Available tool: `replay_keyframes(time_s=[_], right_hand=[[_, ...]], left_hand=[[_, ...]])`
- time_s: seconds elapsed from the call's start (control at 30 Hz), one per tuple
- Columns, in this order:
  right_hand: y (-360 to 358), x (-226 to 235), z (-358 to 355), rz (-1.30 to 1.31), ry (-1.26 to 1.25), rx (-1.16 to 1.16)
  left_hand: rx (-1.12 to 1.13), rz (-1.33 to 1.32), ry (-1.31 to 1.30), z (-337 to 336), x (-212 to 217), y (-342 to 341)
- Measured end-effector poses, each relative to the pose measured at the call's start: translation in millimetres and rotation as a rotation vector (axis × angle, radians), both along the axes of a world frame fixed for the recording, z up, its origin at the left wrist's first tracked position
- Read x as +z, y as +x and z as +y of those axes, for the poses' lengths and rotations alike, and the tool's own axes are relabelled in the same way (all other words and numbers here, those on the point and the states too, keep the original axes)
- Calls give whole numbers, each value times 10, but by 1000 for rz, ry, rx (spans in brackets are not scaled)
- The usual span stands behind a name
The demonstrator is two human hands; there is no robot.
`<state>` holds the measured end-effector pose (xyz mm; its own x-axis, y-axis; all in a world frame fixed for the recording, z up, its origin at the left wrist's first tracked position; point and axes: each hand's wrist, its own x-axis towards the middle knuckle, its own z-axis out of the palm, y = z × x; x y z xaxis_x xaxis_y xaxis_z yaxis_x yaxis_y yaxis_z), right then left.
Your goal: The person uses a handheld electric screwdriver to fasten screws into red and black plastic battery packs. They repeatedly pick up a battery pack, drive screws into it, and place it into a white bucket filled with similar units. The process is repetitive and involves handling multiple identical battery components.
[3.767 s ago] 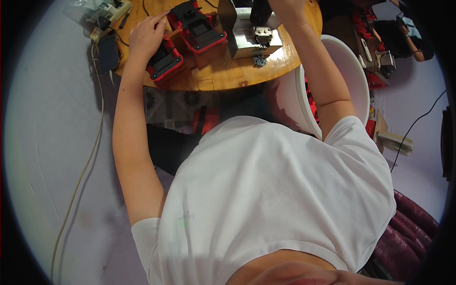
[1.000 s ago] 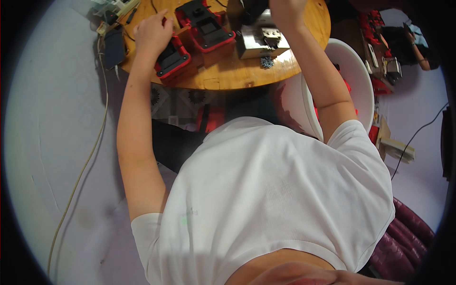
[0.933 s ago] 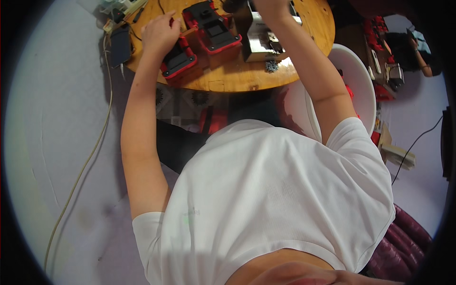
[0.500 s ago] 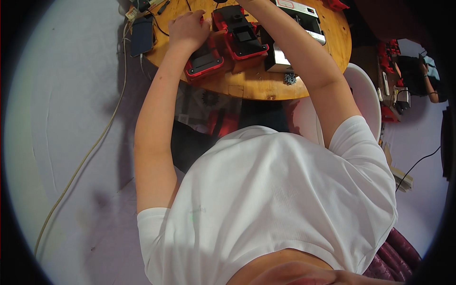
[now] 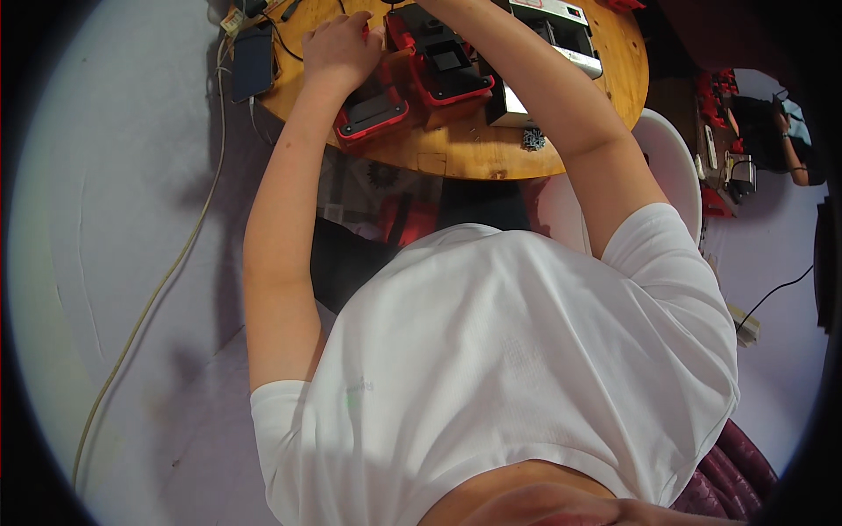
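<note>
My left hand [image 5: 340, 54] lies at the far end of a red and black casing [image 5: 373, 114]. Its thumb and fingers are bent around a red part there, and the grip is partly hidden. Right beside it stands a larger red and black casing [image 5: 456, 92] with a small dark square window on top. My right forearm [image 5: 526, 66] reaches across above the right side of this casing. The right hand itself is cut off by the upper edge, close to a small dark thing that I cannot make out.
The round wooden table [image 5: 474, 167] also bears a silver and black box [image 5: 561, 39], a small heap of screws [image 5: 532, 139] and a dark phone [image 5: 253, 64] with a cable. A white chair [image 5: 671, 167] stands at the right. Farther right, another person [image 5: 772, 131] is at a second table.
The whole view has shifted slightly, so the table and casings sit a little higher and farther left. Both arms keep nearly the same pose, with the left hand still on the casing.
</note>
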<state>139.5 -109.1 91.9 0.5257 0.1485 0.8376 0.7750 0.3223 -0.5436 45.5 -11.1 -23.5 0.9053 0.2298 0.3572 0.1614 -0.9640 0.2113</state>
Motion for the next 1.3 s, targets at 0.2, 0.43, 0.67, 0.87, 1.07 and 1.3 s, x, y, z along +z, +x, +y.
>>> replay_keyframes(time_s=[0.2, 0.43, 0.67, 0.87, 1.07, 1.3], right_hand=[[29, 27, -292, 71, 163, 237], [-334, 61, -1753, 278, -158, 0], [-480, -297, -2107, 258, -24, -255], [-473, -277, -2121, 303, -135, -221], [-349, 164, -1540, 356, 2, 83], [-248, 246, -224, 138, 248, 199]], left_hand=[[-99, -77, -34, 78, 10, 43], [-65, -33, -52, 111, 43, -8], [-141, -22, -54, 164, -1, 77], [-77, -72, 42, 268, -8, -108], [24, -18, -282, 243, -22, -267], [-54, -82, -314, 142, 87, -270]])
